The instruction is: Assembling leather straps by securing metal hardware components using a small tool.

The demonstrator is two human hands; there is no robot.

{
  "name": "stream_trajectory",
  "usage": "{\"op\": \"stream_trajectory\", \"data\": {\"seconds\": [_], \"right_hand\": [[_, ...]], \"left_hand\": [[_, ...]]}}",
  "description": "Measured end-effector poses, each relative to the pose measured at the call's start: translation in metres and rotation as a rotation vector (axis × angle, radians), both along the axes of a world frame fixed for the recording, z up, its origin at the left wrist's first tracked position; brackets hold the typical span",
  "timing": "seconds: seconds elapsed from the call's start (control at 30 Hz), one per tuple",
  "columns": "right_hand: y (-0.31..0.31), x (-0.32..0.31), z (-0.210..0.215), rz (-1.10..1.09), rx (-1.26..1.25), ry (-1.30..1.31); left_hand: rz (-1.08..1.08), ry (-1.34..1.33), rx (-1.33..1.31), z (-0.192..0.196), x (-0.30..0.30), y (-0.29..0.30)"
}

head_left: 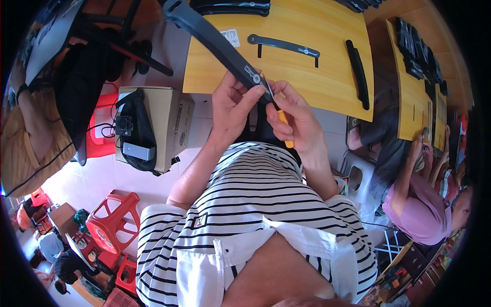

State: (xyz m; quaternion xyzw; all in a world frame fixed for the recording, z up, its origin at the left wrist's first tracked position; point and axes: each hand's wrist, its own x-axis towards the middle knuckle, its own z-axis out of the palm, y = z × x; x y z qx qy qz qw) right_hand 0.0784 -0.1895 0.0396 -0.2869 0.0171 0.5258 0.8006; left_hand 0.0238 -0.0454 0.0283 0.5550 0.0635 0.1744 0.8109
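Note:
My left hand (pixel 227 107) pinches the lower end of a long black strap (pixel 212 43) between thumb and fingers. The strap slants up to the far left, with a slot in its far end and white print near my fingers. In my right hand (pixel 303 123) is a slim tool with a yellow handle (pixel 283 122) and a thin metal tip, its exact kind unclear. That tip meets the strap's edge close to my left thumb. Both hands are together above the near edge of the yellow wooden table (pixel 327 92).
A flat grey-black strap (pixel 284 45), another dark strap (pixel 357 74), a white label sheet (pixel 231 37) and a black stack (pixel 230 7) lie on the table. A cardboard box (pixel 169 123) stands left, near a red stool (pixel 113 220). People work at the right (pixel 419 210) and left.

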Motion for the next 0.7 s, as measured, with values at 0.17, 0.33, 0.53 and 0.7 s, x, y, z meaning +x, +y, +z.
{"op": "stream_trajectory", "data": {"seconds": [0.17,0.33,0.53,0.7], "right_hand": [[0.0,-0.004,0.009,-0.032,-0.061,-0.187],[-0.003,-0.005,0.019,0.045,-0.176,-0.36],[-0.003,-0.007,0.017,0.048,-0.203,-0.378],[-0.005,-0.005,0.017,0.073,-0.166,-0.276]], "left_hand": [[0.098,0.105,-0.187,0.004,0.001,0.003],[0.06,0.108,-0.272,0.003,0.002,0.013],[0.079,0.122,-0.246,0.003,0.002,0.012],[0.076,0.117,-0.251,0.002,0.001,0.012]]}}
